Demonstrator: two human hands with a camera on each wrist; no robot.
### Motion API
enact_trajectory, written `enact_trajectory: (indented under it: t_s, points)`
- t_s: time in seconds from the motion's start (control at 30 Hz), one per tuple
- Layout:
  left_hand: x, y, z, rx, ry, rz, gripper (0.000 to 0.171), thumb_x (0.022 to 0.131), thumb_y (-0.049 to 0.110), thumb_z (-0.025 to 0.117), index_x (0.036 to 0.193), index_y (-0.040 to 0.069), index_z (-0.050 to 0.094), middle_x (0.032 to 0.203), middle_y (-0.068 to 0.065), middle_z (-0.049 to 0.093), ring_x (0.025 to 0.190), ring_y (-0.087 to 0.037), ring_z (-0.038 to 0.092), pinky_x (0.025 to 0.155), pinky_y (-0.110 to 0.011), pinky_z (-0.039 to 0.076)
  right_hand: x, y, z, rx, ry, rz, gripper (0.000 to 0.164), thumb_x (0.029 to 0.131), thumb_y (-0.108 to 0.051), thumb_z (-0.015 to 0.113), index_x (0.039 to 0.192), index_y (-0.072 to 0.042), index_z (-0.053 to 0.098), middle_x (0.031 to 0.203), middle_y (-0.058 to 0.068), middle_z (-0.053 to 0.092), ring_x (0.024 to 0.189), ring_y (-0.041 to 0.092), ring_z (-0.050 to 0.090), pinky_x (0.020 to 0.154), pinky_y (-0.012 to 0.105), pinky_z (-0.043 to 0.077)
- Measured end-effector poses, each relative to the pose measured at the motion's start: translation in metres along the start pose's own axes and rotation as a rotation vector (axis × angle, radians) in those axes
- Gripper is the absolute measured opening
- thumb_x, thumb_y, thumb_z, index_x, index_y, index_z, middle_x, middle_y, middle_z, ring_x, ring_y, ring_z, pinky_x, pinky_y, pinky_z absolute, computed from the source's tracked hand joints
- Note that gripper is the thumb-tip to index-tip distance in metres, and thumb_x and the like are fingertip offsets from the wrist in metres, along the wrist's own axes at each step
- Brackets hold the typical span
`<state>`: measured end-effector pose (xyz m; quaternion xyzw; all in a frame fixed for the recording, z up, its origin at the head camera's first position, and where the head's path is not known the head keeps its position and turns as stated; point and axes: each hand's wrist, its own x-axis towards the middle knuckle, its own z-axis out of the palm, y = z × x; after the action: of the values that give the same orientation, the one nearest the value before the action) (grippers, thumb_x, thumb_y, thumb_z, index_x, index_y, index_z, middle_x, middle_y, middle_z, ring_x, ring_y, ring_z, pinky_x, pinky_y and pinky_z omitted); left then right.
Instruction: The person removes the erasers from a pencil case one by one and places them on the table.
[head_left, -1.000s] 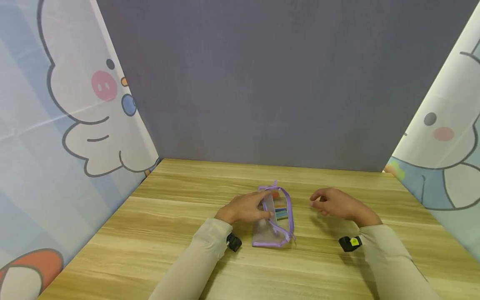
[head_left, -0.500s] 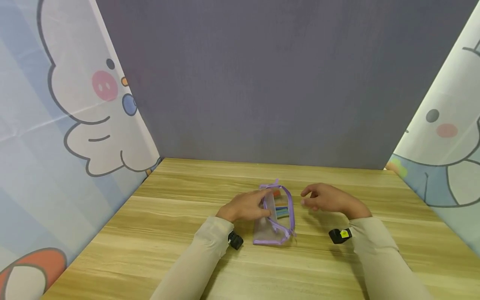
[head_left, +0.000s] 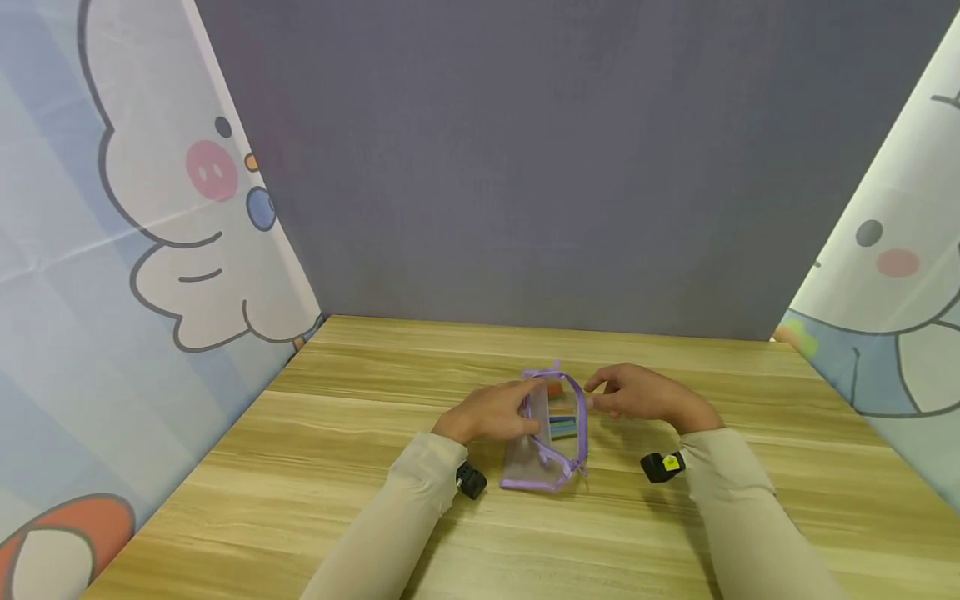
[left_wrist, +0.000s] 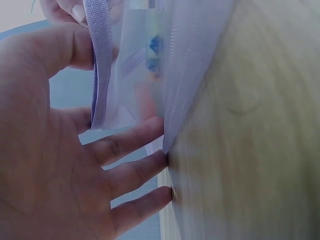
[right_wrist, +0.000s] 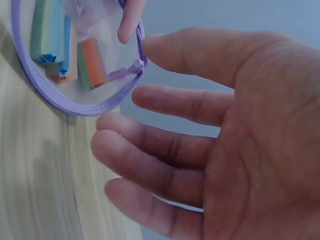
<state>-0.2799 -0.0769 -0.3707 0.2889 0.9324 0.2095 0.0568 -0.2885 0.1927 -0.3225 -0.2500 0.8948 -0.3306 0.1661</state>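
A mesh zip pouch [head_left: 528, 462] with purple trim lies on the table, its mouth spread wide toward the right. My left hand [head_left: 491, 412] holds the left edge of the mouth, thumb and index finger hooked inside the purple zip band [left_wrist: 102, 65] and the other fingers outside against the mesh. Right beside the opposite rim [right_wrist: 75, 107] is my right hand [head_left: 633, 393], its fingers loosely bent and nothing in them. Inside the pouch show small coloured blocks: a green-yellow one [right_wrist: 47, 32], an orange-green one [right_wrist: 92, 62] and a thin blue-orange one [right_wrist: 66, 50].
The wood-grain table [head_left: 360, 375] ends at a grey panel [head_left: 555, 167] behind. Cartoon-printed curtains stand at the left [head_left: 60, 350] and right [head_left: 930, 450]. A small black camera is worn on the left wrist [head_left: 470, 481] and another on the right wrist [head_left: 660, 467].
My right hand has moved left, from a gap away to right beside the pouch's rim. My left hand keeps its place at the opening, and the pouch has shifted only slightly.
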Motion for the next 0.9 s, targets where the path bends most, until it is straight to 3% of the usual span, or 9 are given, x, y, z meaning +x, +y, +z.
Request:
enact_trajectory:
  t_s: [0.3,0.57,0.9]
  points:
    - [0.000,-0.003,0.000,-0.013,0.011,0.008,0.076,0.086,0.038,0.064,0.156,0.039,0.034,0.143,0.003,0.054,0.110,-0.014,0.059,0.089,-0.043,0.049,0.009,0.000,0.008,-0.040,0.063,-0.072,0.032,0.098,-0.020,0.065,0.123,0.000,0.067,0.093,0.009,0.070,0.083,0.026,0.066,0.072,0.037,0.054]
    - [-0.003,-0.003,-0.001,-0.019,0.005,0.007,0.077,0.085,0.035,0.062,0.155,0.044,0.032,0.143,0.001,0.054,0.106,-0.014,0.058,0.083,-0.042,0.050,0.016,0.001,0.021,-0.083,0.090,-0.115,0.028,0.097,-0.013,0.066,0.120,0.002,0.068,0.088,0.006,0.070,0.076,0.018,0.063,0.067,0.035,0.052]
    - [-0.004,-0.003,-0.001,-0.017,0.012,0.010,0.073,0.089,0.039,0.060,0.157,0.036,0.033,0.150,0.003,0.048,0.121,-0.017,0.055,0.097,-0.045,0.047,0.020,-0.001,0.031,-0.124,0.096,-0.103,0.024,0.092,-0.007,0.066,0.114,0.003,0.068,0.087,0.001,0.068,0.076,0.013,0.061,0.068,0.033,0.052]
